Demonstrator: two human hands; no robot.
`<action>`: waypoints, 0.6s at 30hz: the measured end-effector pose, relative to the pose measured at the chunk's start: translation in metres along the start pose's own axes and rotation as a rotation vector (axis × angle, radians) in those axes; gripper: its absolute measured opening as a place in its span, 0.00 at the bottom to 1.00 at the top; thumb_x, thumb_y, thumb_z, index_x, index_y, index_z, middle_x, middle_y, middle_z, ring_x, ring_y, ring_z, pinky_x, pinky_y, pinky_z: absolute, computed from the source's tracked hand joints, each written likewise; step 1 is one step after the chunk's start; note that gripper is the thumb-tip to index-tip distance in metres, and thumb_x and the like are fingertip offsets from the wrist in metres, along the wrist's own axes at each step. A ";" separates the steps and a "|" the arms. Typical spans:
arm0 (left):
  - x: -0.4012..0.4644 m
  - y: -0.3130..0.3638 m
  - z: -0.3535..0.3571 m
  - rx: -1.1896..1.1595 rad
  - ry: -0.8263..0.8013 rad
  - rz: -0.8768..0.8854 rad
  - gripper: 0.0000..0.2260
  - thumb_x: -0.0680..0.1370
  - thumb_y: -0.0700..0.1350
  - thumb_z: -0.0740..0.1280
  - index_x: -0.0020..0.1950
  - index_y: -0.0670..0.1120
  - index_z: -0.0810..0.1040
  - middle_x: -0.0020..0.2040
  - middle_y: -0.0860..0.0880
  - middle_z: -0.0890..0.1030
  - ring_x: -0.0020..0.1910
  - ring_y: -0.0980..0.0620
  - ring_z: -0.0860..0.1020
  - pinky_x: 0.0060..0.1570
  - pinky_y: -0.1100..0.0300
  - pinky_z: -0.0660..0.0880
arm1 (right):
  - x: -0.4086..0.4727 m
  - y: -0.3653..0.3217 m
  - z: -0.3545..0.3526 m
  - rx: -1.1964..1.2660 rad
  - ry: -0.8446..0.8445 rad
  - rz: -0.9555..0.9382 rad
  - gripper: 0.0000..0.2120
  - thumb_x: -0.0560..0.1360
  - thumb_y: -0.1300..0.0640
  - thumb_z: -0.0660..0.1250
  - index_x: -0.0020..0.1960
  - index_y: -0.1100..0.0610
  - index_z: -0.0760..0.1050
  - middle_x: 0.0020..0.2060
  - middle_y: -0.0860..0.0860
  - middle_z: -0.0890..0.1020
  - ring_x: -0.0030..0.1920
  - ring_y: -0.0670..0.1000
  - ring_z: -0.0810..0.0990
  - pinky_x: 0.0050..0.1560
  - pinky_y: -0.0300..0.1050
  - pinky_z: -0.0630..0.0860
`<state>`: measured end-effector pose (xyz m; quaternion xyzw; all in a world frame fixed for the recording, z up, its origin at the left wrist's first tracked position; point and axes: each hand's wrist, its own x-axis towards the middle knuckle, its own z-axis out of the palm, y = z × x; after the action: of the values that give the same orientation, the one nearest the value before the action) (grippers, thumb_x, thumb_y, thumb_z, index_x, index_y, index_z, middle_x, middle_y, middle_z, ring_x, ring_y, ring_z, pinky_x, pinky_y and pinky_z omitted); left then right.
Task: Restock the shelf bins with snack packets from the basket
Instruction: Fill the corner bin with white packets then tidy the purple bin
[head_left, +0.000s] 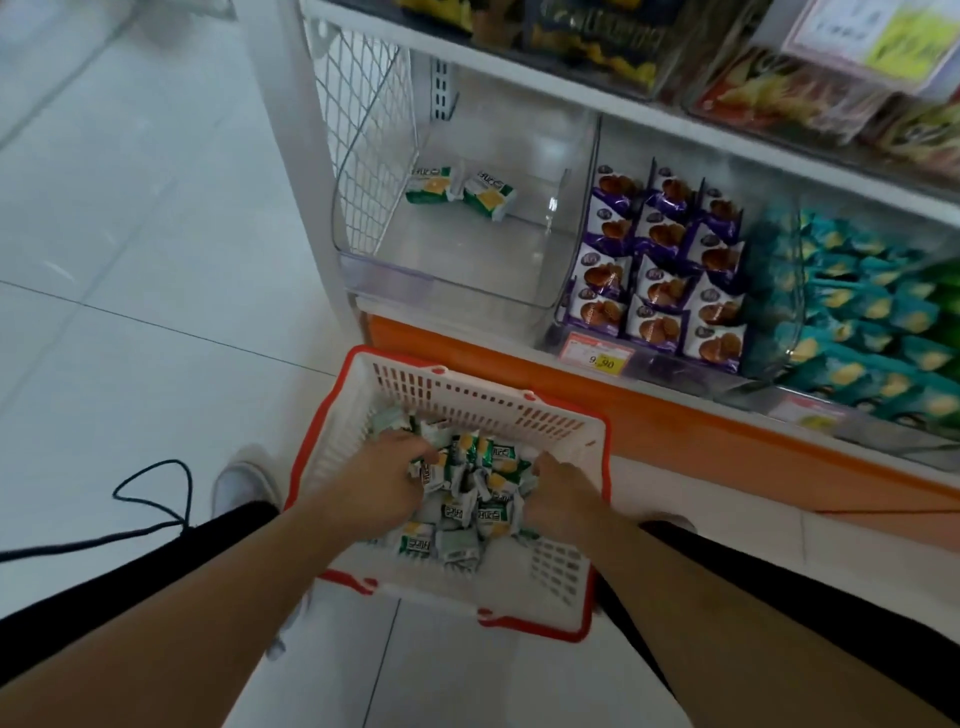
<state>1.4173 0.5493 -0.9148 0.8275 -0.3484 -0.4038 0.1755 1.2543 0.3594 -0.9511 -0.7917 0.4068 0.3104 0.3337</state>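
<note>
Reaching into the basket (519, 410), the left hand (382, 480) and right hand (563, 493) each closed a grip on snack packets (467, 499); beyond them, the clear shelf bin (467, 260) held two packets (460, 189).

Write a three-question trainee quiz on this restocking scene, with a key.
1. True or false: both hands, left hand and right hand, are in the basket.
2. How many packets lie in the clear bin?
3. Which bin sits right beside the clear bin? A. purple packets B. teal packets

Key:
1. True; both reach into the green packets.
2. Two.
3. A.
</note>
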 end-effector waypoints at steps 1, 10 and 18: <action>0.008 -0.003 0.005 -0.003 -0.009 -0.018 0.20 0.78 0.39 0.68 0.68 0.54 0.77 0.71 0.53 0.72 0.63 0.54 0.74 0.49 0.67 0.74 | 0.011 0.005 0.009 0.025 -0.015 0.029 0.28 0.78 0.62 0.66 0.76 0.58 0.63 0.49 0.49 0.73 0.47 0.48 0.75 0.39 0.42 0.77; 0.108 -0.039 0.095 0.026 -0.197 -0.160 0.30 0.78 0.48 0.72 0.78 0.50 0.66 0.78 0.44 0.55 0.76 0.39 0.62 0.72 0.49 0.66 | 0.125 0.036 0.087 0.137 -0.180 0.191 0.55 0.73 0.49 0.80 0.85 0.45 0.44 0.82 0.59 0.54 0.74 0.64 0.68 0.52 0.42 0.77; 0.165 -0.099 0.159 0.212 -0.128 -0.253 0.51 0.69 0.61 0.77 0.82 0.63 0.47 0.82 0.39 0.39 0.80 0.30 0.37 0.77 0.30 0.45 | 0.171 0.047 0.151 -0.137 -0.022 0.168 0.61 0.61 0.23 0.72 0.82 0.37 0.40 0.78 0.65 0.56 0.65 0.72 0.73 0.62 0.64 0.78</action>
<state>1.4060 0.4987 -1.1584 0.8513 -0.2925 -0.4354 0.0123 1.2627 0.3817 -1.1822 -0.7724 0.4457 0.3731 0.2561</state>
